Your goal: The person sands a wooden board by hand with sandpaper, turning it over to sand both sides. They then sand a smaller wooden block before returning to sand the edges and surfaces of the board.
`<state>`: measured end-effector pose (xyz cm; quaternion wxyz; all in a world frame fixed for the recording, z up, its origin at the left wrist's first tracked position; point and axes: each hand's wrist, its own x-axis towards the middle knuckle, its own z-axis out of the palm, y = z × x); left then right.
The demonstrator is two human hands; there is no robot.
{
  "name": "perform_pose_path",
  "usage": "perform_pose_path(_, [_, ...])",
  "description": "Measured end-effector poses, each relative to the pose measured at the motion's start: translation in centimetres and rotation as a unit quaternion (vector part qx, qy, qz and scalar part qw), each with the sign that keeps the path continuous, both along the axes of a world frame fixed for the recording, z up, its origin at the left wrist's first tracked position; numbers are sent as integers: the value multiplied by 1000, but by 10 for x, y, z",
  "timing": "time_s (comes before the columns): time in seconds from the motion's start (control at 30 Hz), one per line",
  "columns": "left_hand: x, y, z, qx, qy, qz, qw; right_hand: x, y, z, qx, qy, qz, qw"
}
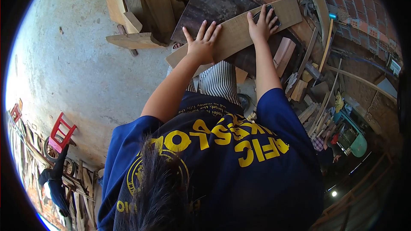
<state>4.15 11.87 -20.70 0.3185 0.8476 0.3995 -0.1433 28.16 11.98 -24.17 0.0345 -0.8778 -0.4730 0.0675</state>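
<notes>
A long, pale wooden board [233, 36] lies at a slant in front of me, across a dark, stained work surface [214, 2]. My left hand [202, 44] presses flat on the board's left half, its fingers spread and nothing in them. Towards the board's right end, my right hand [262, 26] has its fingers curled over a small black block-like object [276, 20], which rests on the wood. The hand covers part of that object, so its exact kind cannot be made out.
Wooden offcuts [152, 10] stand on the concrete floor [98, 60] at the upper left. A reddish wood block [284, 53] and scrap strips [314, 111] lie at right, near a brick wall [351, 0]. A red chair [62, 130] and another person [55, 184] are at lower left.
</notes>
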Motion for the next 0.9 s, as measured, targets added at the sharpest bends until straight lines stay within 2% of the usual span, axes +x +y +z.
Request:
perform_pose_path(0.33, [1, 1, 4, -7, 10, -10, 1000, -9, -1, 1, 2, -5, -10, 1000])
perform_pose_path(0.53, [3, -1, -2, 20, -6, 39, 999, -60, -23, -4, -36, 9, -4, 999])
perform_pose_path(0.67, [2, -3, -2, 24, -2, 28, 999, -55, -22, 5, -44, 78, 2, 996])
perform_pose_path(0.9, [6, 1, 2, 16, 33, 18, 999, -1, 1, 7, -37, 63, 0, 997])
